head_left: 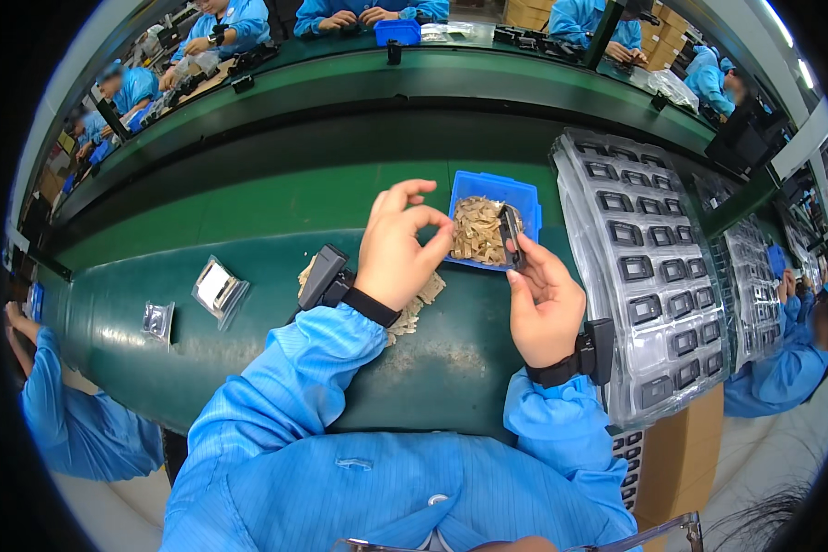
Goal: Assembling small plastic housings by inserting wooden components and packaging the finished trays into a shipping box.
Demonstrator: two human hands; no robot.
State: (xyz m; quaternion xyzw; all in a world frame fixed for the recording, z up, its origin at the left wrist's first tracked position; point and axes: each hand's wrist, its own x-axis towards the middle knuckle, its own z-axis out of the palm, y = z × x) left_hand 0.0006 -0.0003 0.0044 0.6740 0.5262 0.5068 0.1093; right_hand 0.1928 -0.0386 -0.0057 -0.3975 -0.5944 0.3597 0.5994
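My right hand [545, 299] grips a small black rectangular frame [510, 235] between thumb and fingers, tilted on edge over the right side of a blue bin [493, 184]. Inside the bin lies a heap of small tan strips [476, 228]. Just left of the bin is my left hand [397, 247], its thumb and index fingertips pinched together and the other fingers curled loosely. Whatever that pinch holds, if anything, is too small to make out. Below my left wrist, more tan pieces [417, 313] lie on the green table, partly hidden by the wrist and its black band.
Clear plastic trays [627, 235] with rows of black frames stand to the right. Two clear bags with small parts, a larger one [220, 292] and a smaller one [157, 320], lie at left. A raised green ledge [340, 87] crosses the far side; co-workers in blue sit around.
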